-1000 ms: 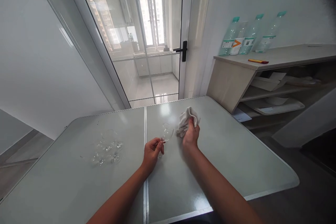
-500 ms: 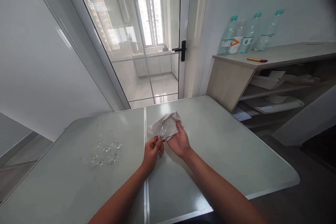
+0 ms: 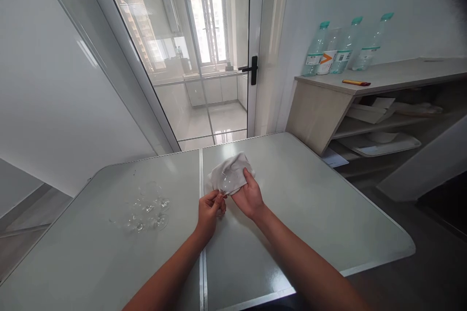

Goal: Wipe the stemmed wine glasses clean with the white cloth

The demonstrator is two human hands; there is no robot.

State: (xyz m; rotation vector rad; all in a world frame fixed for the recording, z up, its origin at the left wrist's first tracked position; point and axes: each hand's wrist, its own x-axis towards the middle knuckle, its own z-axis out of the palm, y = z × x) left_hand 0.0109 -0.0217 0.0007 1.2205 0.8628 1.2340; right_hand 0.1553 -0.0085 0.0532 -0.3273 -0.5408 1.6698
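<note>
My left hand (image 3: 210, 208) pinches the stem end of a small clear stemmed glass (image 3: 226, 182), its fingers closed. The glass is tilted, with its bowl lying against a white cloth (image 3: 233, 161). My right hand (image 3: 251, 194) holds that cloth from the right, thumb on top and the other fingers hidden beneath it. Both hands are above the table's middle, close together. To their left stands a cluster of small clear glasses (image 3: 148, 208) on the table; their transparent outlines overlap.
The pale table (image 3: 314, 214) has a metal seam (image 3: 201, 262) running down it. Behind is a glass door (image 3: 219, 48) with a black handle (image 3: 254, 70). On the right, a wooden shelf unit (image 3: 317, 112) bears several plastic bottles (image 3: 343, 53) and a small red-yellow packet (image 3: 356, 82).
The hands, glass and cloth have shifted only slightly, a little to the left. The cloth's folds have changed a bit around the bowl. The grip of both hands is the same.
</note>
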